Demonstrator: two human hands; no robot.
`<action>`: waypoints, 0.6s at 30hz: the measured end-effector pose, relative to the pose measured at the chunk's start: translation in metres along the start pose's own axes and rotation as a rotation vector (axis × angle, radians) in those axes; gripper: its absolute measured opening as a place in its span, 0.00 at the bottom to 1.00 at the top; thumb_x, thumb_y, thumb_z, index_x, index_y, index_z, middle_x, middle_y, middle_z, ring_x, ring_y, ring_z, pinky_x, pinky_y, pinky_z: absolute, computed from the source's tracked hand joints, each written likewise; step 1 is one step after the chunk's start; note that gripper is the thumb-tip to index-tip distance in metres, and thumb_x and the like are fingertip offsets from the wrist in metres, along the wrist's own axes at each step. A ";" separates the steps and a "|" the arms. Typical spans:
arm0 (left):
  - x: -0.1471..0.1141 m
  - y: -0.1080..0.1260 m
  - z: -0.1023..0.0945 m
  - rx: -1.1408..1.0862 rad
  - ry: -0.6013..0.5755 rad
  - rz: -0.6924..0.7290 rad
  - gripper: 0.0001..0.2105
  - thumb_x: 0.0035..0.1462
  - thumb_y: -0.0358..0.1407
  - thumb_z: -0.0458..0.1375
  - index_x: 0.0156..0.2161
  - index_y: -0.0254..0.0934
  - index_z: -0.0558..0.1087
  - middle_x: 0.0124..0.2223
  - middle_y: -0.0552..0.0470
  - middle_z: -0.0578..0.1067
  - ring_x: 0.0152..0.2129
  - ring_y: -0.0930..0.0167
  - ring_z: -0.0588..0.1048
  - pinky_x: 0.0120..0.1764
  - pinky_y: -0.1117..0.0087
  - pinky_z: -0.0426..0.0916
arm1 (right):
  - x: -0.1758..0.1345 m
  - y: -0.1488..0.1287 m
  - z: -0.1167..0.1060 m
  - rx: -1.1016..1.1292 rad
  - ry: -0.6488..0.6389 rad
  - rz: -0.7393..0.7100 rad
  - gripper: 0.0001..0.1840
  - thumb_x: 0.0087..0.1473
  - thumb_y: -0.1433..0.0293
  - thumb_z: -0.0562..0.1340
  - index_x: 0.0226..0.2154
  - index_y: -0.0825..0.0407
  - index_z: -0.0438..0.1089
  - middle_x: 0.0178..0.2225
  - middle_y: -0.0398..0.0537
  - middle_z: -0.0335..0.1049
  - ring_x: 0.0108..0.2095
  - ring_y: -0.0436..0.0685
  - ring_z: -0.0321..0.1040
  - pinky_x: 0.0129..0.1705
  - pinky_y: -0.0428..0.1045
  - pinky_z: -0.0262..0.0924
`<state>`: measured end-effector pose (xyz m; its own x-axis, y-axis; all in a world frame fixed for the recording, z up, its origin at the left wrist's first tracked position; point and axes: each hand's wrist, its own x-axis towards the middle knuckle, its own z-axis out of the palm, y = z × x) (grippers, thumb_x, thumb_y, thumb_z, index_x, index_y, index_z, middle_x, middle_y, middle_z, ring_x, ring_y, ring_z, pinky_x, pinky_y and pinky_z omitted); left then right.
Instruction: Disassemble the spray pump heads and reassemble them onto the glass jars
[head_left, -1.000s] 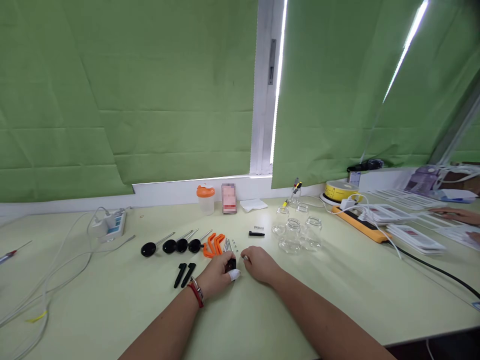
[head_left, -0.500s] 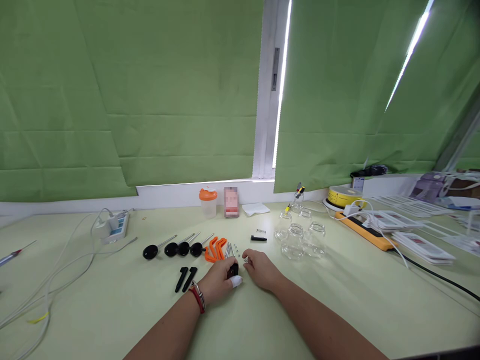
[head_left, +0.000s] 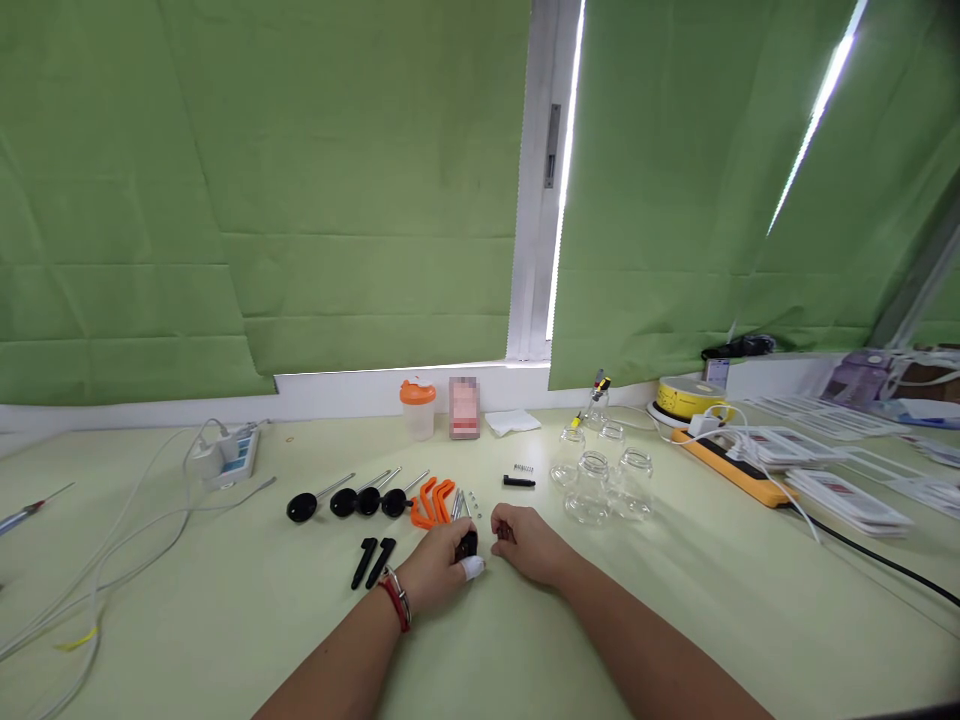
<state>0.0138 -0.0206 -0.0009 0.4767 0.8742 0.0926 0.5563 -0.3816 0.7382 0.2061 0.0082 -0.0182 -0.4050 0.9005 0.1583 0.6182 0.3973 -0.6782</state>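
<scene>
My left hand (head_left: pixel 436 562), with a white wrap on its thumb, is closed around a small black part (head_left: pixel 466 545), mostly hidden by the fingers. Just to its right, my right hand (head_left: pixel 531 543) has its fingers curled together; what they hold, if anything, is hidden. Beyond the hands lie orange curved handles (head_left: pixel 431 503), metal pins (head_left: pixel 458 505) and tiny metal pieces (head_left: pixel 474 504). Two black plastic handles (head_left: pixel 380 563) lie left of my left hand. Farther off are a spring (head_left: pixel 523 468) and another black handle (head_left: pixel 519 482).
Black round discs with metal rods (head_left: pixel 302 507) lie at left. Clear glass jars (head_left: pixel 589 495) stand at right, beside an orange power strip (head_left: pixel 735 468) with cables. A cup with an orange lid (head_left: pixel 418 408) and a phone (head_left: pixel 464 410) are at the back.
My right hand has moved slightly right, and its fingers have curled in more. My left hand still holds the black part in about the same place.
</scene>
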 end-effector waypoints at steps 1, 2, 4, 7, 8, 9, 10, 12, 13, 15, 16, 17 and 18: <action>0.000 0.000 0.000 0.000 -0.002 -0.001 0.06 0.49 0.36 0.55 0.31 0.37 0.62 0.26 0.58 0.61 0.24 0.74 0.60 0.27 0.73 0.55 | 0.000 0.000 0.000 -0.003 0.000 -0.003 0.07 0.43 0.76 0.61 0.29 0.51 0.64 0.24 0.38 0.63 0.25 0.48 0.58 0.27 0.43 0.50; 0.000 0.000 0.000 0.000 -0.002 -0.003 0.06 0.49 0.36 0.55 0.31 0.37 0.62 0.26 0.58 0.61 0.24 0.74 0.60 0.27 0.73 0.55 | 0.000 0.001 0.001 -0.006 0.001 -0.006 0.07 0.43 0.76 0.61 0.29 0.52 0.65 0.24 0.38 0.64 0.25 0.48 0.58 0.27 0.43 0.50; 0.000 0.000 0.000 -0.001 -0.001 -0.007 0.06 0.49 0.37 0.55 0.31 0.38 0.62 0.26 0.58 0.62 0.24 0.74 0.60 0.27 0.73 0.56 | 0.001 0.002 0.001 -0.007 0.002 -0.012 0.07 0.43 0.76 0.61 0.28 0.52 0.65 0.24 0.38 0.63 0.25 0.48 0.58 0.27 0.43 0.50; 0.000 -0.001 0.000 -0.003 0.003 -0.009 0.06 0.49 0.37 0.55 0.31 0.38 0.62 0.26 0.58 0.62 0.24 0.74 0.60 0.27 0.73 0.56 | 0.001 0.004 0.002 -0.006 -0.003 -0.014 0.06 0.43 0.76 0.61 0.28 0.52 0.64 0.23 0.38 0.63 0.25 0.47 0.58 0.26 0.42 0.50; 0.000 -0.001 0.000 -0.003 0.002 -0.008 0.06 0.49 0.37 0.55 0.31 0.38 0.62 0.26 0.58 0.62 0.24 0.74 0.60 0.27 0.73 0.56 | 0.001 0.004 0.002 -0.007 -0.004 -0.013 0.06 0.43 0.76 0.61 0.27 0.52 0.64 0.23 0.37 0.63 0.24 0.47 0.58 0.26 0.42 0.50; 0.000 -0.001 0.000 -0.003 0.001 -0.007 0.06 0.49 0.36 0.55 0.31 0.38 0.62 0.26 0.58 0.62 0.24 0.74 0.60 0.27 0.73 0.55 | 0.001 0.004 0.002 -0.007 -0.006 -0.011 0.06 0.43 0.76 0.61 0.27 0.52 0.64 0.23 0.37 0.63 0.24 0.47 0.58 0.26 0.42 0.50; 0.000 -0.001 0.000 -0.003 0.001 -0.007 0.06 0.49 0.36 0.55 0.31 0.38 0.62 0.26 0.58 0.62 0.24 0.74 0.60 0.27 0.73 0.55 | 0.001 0.004 0.002 -0.008 -0.007 -0.008 0.06 0.43 0.76 0.61 0.27 0.52 0.64 0.23 0.37 0.63 0.24 0.47 0.58 0.26 0.42 0.50; 0.000 -0.001 0.000 -0.002 0.000 -0.005 0.06 0.49 0.36 0.55 0.31 0.38 0.62 0.26 0.58 0.62 0.23 0.74 0.59 0.27 0.73 0.55 | 0.000 0.004 0.001 -0.010 -0.010 -0.007 0.06 0.43 0.76 0.61 0.27 0.52 0.64 0.23 0.38 0.63 0.25 0.47 0.58 0.26 0.42 0.51; 0.000 -0.001 0.000 -0.002 0.000 -0.004 0.06 0.49 0.36 0.55 0.31 0.38 0.62 0.26 0.58 0.62 0.24 0.74 0.59 0.27 0.73 0.55 | 0.000 0.003 0.001 -0.012 -0.012 -0.007 0.06 0.43 0.76 0.61 0.27 0.52 0.64 0.23 0.38 0.63 0.25 0.47 0.58 0.26 0.42 0.51; 0.000 -0.001 0.000 -0.001 0.001 -0.002 0.06 0.49 0.36 0.55 0.31 0.38 0.62 0.26 0.58 0.61 0.24 0.74 0.60 0.27 0.73 0.55 | 0.000 0.003 0.000 -0.020 -0.013 -0.007 0.06 0.42 0.76 0.61 0.26 0.52 0.64 0.23 0.38 0.62 0.25 0.47 0.58 0.26 0.42 0.50; 0.000 -0.001 0.000 -0.001 0.001 0.000 0.06 0.49 0.36 0.55 0.31 0.38 0.62 0.26 0.58 0.61 0.24 0.74 0.60 0.27 0.73 0.55 | 0.000 0.002 0.000 -0.023 -0.011 -0.008 0.06 0.42 0.76 0.61 0.26 0.52 0.64 0.23 0.38 0.62 0.25 0.47 0.58 0.26 0.42 0.50; 0.001 -0.001 0.000 -0.002 0.001 0.000 0.06 0.50 0.36 0.55 0.31 0.38 0.62 0.26 0.58 0.61 0.24 0.74 0.60 0.27 0.73 0.55 | 0.000 0.002 0.000 -0.026 -0.010 -0.008 0.06 0.42 0.76 0.61 0.26 0.52 0.64 0.23 0.38 0.62 0.25 0.47 0.58 0.26 0.42 0.50; 0.001 -0.001 0.000 -0.003 0.001 0.000 0.06 0.50 0.36 0.55 0.31 0.38 0.62 0.26 0.58 0.61 0.24 0.74 0.60 0.27 0.73 0.55 | 0.000 0.002 0.000 -0.028 -0.008 -0.009 0.06 0.42 0.76 0.61 0.26 0.52 0.64 0.23 0.38 0.62 0.25 0.47 0.58 0.26 0.42 0.50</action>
<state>0.0136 -0.0198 -0.0018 0.4762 0.8744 0.0934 0.5542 -0.3809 0.7402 0.2073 0.0091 -0.0192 -0.4159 0.8955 0.1587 0.6329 0.4103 -0.6566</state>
